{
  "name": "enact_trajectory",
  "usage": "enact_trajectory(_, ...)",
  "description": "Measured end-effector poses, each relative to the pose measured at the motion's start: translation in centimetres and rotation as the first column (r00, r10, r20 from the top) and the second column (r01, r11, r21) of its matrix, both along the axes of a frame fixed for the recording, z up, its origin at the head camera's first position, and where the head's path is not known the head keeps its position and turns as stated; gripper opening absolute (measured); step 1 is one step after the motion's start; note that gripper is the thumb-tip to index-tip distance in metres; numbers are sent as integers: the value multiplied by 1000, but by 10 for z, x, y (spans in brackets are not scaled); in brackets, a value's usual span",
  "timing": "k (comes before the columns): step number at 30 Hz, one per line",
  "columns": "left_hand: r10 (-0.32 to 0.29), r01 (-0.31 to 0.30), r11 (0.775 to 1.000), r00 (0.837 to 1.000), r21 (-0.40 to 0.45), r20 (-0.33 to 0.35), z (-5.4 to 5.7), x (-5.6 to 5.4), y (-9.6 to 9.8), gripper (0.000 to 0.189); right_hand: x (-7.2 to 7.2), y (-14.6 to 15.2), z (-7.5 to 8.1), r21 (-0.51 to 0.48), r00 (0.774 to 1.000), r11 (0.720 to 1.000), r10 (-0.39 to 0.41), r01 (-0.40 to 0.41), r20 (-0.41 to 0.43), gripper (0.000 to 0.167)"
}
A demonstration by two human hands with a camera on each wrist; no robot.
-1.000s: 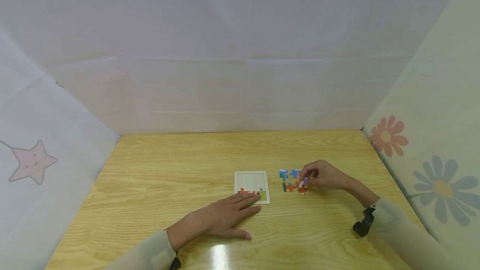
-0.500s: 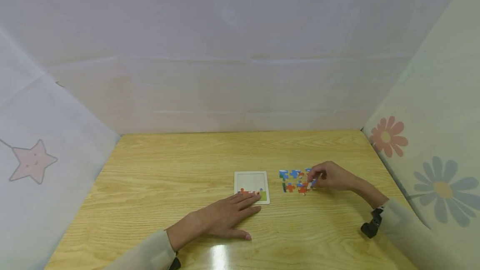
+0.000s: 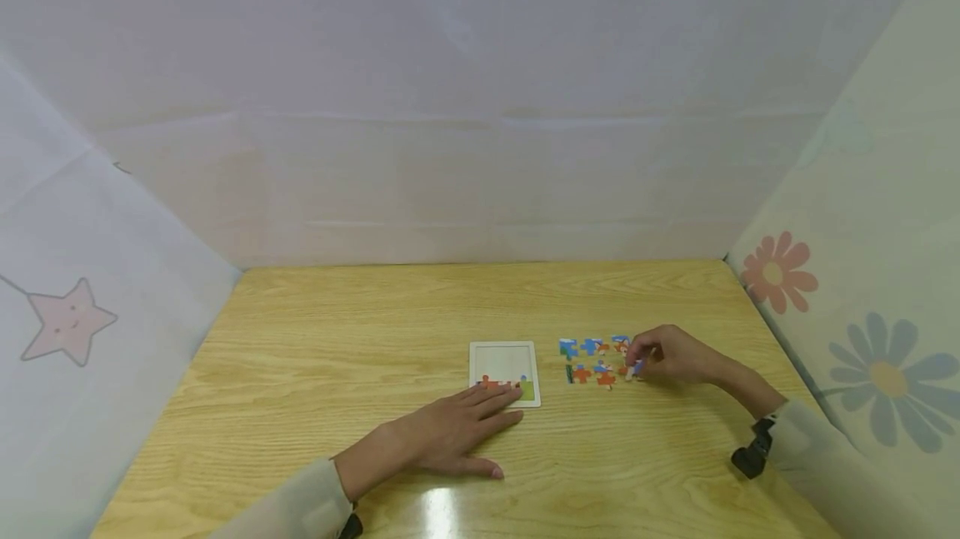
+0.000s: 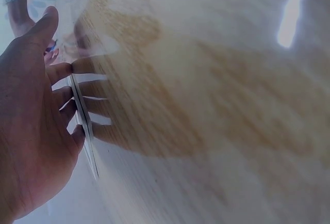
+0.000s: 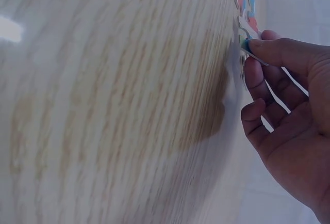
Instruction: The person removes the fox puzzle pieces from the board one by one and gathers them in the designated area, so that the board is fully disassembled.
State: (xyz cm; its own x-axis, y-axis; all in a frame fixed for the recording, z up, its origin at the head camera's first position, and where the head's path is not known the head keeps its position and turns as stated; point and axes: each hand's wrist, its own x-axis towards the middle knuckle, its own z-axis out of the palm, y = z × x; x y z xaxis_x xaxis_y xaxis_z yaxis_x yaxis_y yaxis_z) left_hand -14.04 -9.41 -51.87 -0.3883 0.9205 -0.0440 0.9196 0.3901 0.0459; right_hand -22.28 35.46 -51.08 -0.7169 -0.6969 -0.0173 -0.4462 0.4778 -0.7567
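My left hand (image 3: 457, 432) lies with fingers spread over the lower left part of a white puzzle tray (image 3: 505, 345). Red and green puzzle pieces (image 3: 528, 391) fill the tray's bottom strip, partly hidden by the fingers. In the left wrist view the straight fingers (image 4: 62, 98) reach over the tray's edge. To the right, my right hand (image 3: 671, 353) pinches a puzzle piece (image 3: 634, 371) between thumb and fingertips, at the right end of the loose pieces. The right wrist view shows this piece (image 5: 245, 42) tilted, with white and teal on it.
Several loose puzzle pieces (image 3: 592, 346) lie in two rows between the tray and my right hand, blue ones in the far row and orange-red ones (image 3: 604, 378) in the near row. The wooden table (image 3: 360, 314) is bounded by white cloth walls (image 3: 375, 189).
My right hand has moved right along the loose pieces with a piece in its fingertips, uncovering pieces at the rows' right end. The left hand has stayed on the tray.
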Motion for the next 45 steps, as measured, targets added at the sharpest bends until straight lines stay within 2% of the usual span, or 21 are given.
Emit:
enact_trajectory(8, 2, -2, 1000, 1000, -4, 4, -1, -1, 0, 81, -2, 2, -7, -4, 1000, 1000, 29, -29, -10, 23)
enact_trajectory(27, 13, -12, 1000, 999, -18, 47, 5, 1, 1, 81, 0, -2, -3, 28, 999, 999, -32, 33, -36, 23)
enact_trajectory(35, 7, -7, 1000, 1000, -19, 14, 5, 1, 1, 81, 2, -2, -4, 9, 999, 999, -32, 33, -44, 22)
enact_trajectory(40, 9, -8, 1000, 999, -16, 31, 5, 1, 1, 81, 2, -2, -4, -5, 997, 1000, -26, 26, -75, 22)
enact_trajectory(45, 15, -14, 1000, 998, -22, 63, 5, 1, 0, 81, 2, -6, -3, -27, 990, 1000, -5, 1, -142, 21)
